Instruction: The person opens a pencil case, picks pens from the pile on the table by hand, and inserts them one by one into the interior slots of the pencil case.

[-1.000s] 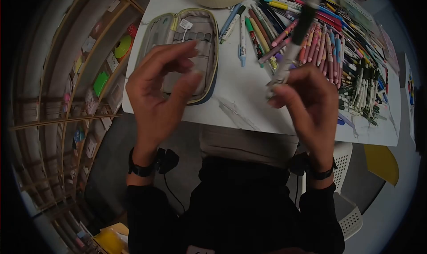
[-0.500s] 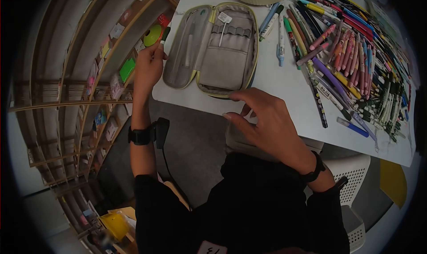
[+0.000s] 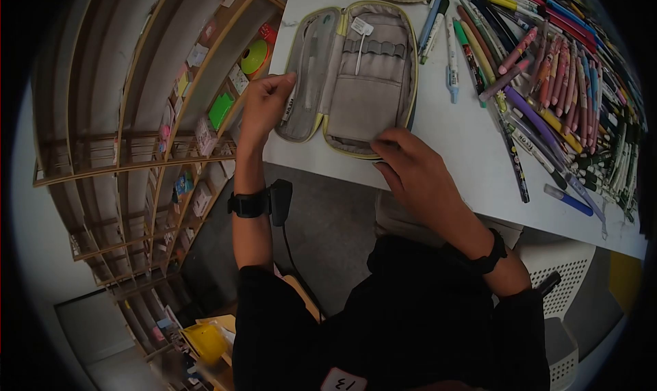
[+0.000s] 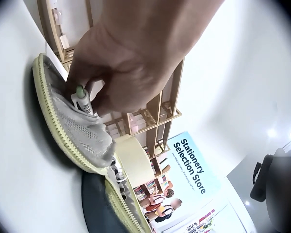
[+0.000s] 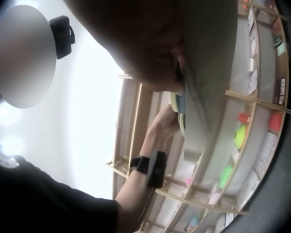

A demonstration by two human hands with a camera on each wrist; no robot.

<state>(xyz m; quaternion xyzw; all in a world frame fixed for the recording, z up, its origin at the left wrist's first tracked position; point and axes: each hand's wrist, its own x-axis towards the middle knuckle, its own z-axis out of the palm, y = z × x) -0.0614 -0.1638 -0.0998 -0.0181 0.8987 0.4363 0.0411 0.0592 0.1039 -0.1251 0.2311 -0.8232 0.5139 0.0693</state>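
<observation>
Pinch: left hand (image 3: pixel 264 107) has thumb and fingers closed round a white pen (image 4: pixel 84 102), green end right at the lip of the mesh pocket (image 4: pixel 87 133)!
Right hand (image 3: pixel 414 168): fingertips at the case's near rim; gripping or merely resting, I can't tell.
Pencil case (image 3: pixel 366 116): spread wide open on the white table (image 3: pixel 441 141), care tag (image 3: pixel 362 26) showing.
Pens (image 3: pixel 561 83): what a colourful heap, right of the case!
Shelves (image 3: pixel 102 175): wooden, well off beyond the left hand.
</observation>
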